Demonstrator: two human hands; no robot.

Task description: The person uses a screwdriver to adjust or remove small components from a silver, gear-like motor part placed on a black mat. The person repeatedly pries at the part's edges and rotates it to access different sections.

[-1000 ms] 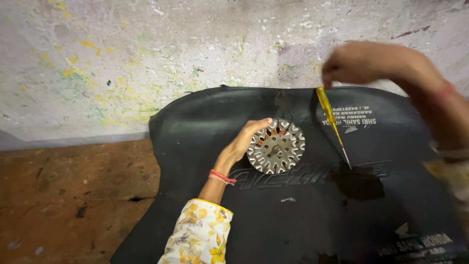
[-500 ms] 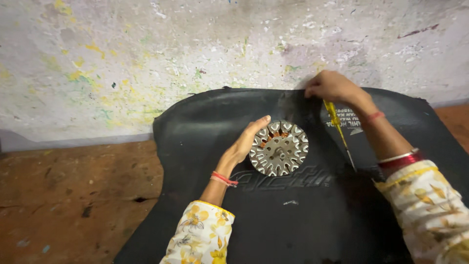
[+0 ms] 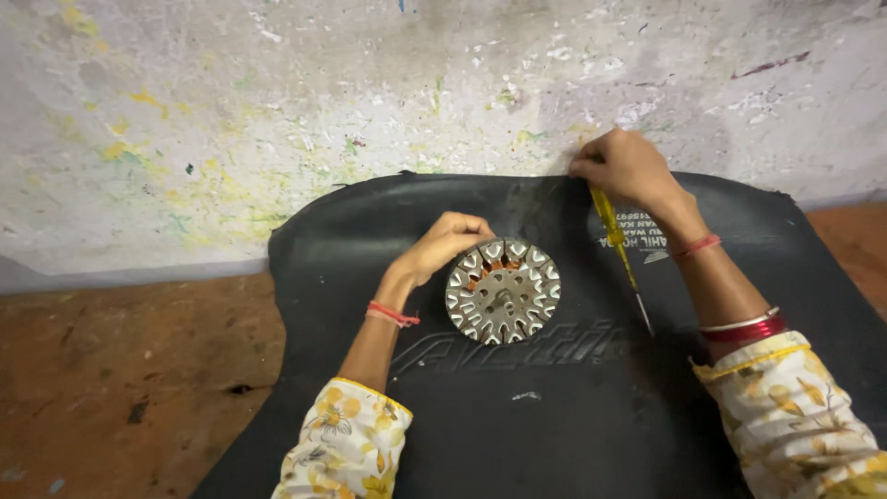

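Round metal stator [image 3: 503, 291], toothed rim w/ copper-coloured windings showing between the teeth, lies flat on a black rubber mat [image 3: 517, 425], roughly centre of the mat and a little toward the wall. Central hub faces up.

Left hand [image 3: 451, 242] rests at the stator's upper-left edge, fingers curled narrow against the rim, touching it; looks like a steadying hold rather than a lift. Red thread on that wrist, floral yellow sleeve below.

Right hand [image 3: 628, 168] is up near the mat's far edge, fingers closed round the handle end of a yellow-handled screwdriver [image 3: 617, 245]. Shaft runs down and to the person's right of the stator; tip sits on or just above the mat, apart from the stator. Cannot tell if the tip actually touches the mat. Red bangles on that forearm.

Mat lies on a worn reddish-brown floor [image 3: 120, 370], its back edge riding up against a paint-flecked whitish wall [image 3: 277, 111]. White printing on the mat, partly under the right wrist.

Risks, as judged:
- Stator held on one side only; a push from the tool side could slide or spin it on the rubber.
- Screwdriver tip near exposed windings; a slip could nick the wire.
- Left fingers sit right at the toothed rim, so a slipped tool or sharp tooth could catch them.
- Mat's raised back edge could shift underfoot of the work.
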